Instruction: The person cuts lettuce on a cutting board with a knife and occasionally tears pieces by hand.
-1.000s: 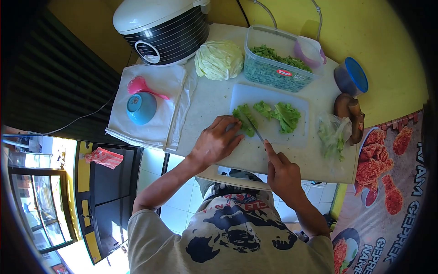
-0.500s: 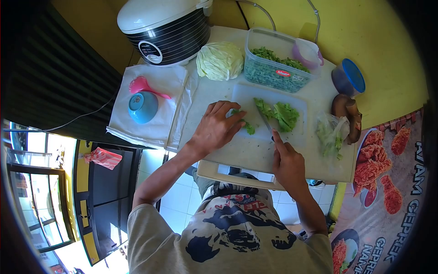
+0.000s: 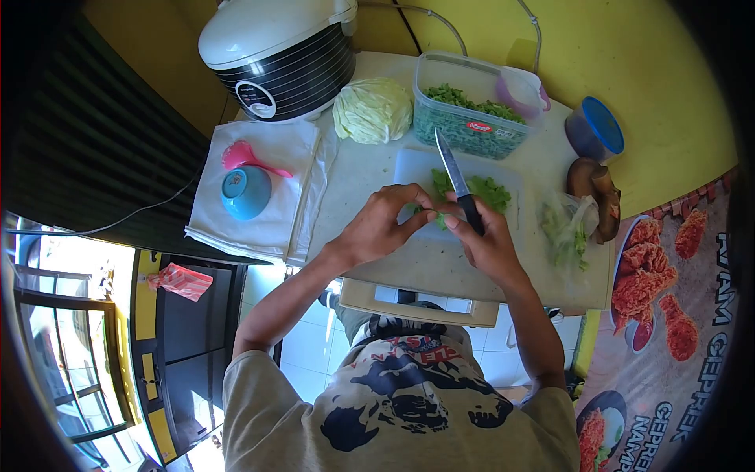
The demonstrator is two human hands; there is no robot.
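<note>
My left hand (image 3: 387, 220) pinches a small piece of lettuce over the near edge of the white cutting board (image 3: 410, 165). Held by its black handle in my right hand (image 3: 489, 240), the knife (image 3: 450, 164) points up and away from me. The right fingertips meet the same lettuce piece, beside the left fingers. More green lettuce leaves (image 3: 489, 191) lie on the board behind my hands, partly hidden by the knife and fingers. Past the board stands a clear plastic container (image 3: 464, 141) filled with cut greens.
A cabbage (image 3: 373, 110) and a rice cooker (image 3: 283, 67) stand at the back left. White sheets (image 3: 208, 212) carry a blue bowl (image 3: 250, 197) and a pink ladle (image 3: 244, 155). Rightward are a bag of greens (image 3: 568, 228), a brown mortar (image 3: 586, 179) and a blue-lidded tub (image 3: 595, 130).
My right hand has lifted the knife off the board and turned its blade upward. Both hands have come together around the small lettuce piece.
</note>
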